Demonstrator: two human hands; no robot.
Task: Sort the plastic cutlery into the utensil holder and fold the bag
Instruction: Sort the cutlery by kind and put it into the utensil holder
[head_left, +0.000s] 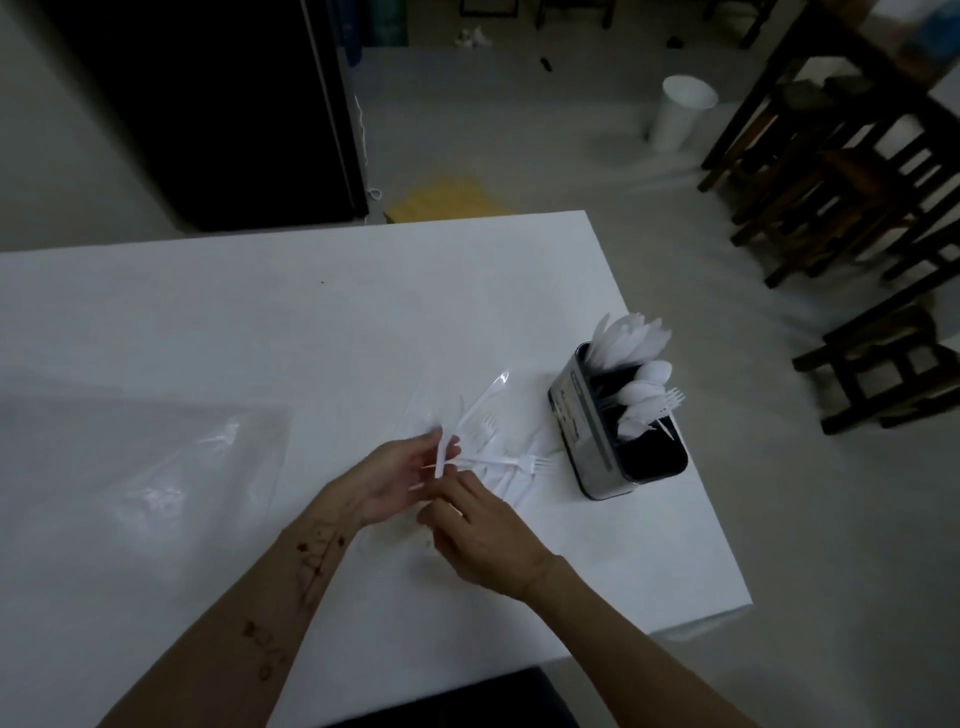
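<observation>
A pile of white plastic cutlery (511, 457) lies on the white table (311, 322), mostly forks and a knife. My left hand (395, 478) holds a few white pieces upright by their handles. My right hand (483, 535) is just below it, fingers pinched at the handles' lower ends. The metal utensil holder (587, 441) stands to the right near the table's edge, with knives, spoons and forks in its far compartments and a dark near compartment. A clear plastic bag (140, 467) lies flat on the left.
The table's right edge runs close behind the holder. Dark wooden chairs (852, 197) stand on the floor at the right. A white bin (680, 111) and a yellow mat (447, 200) lie beyond the table. A black cabinet (218, 114) is at the far left.
</observation>
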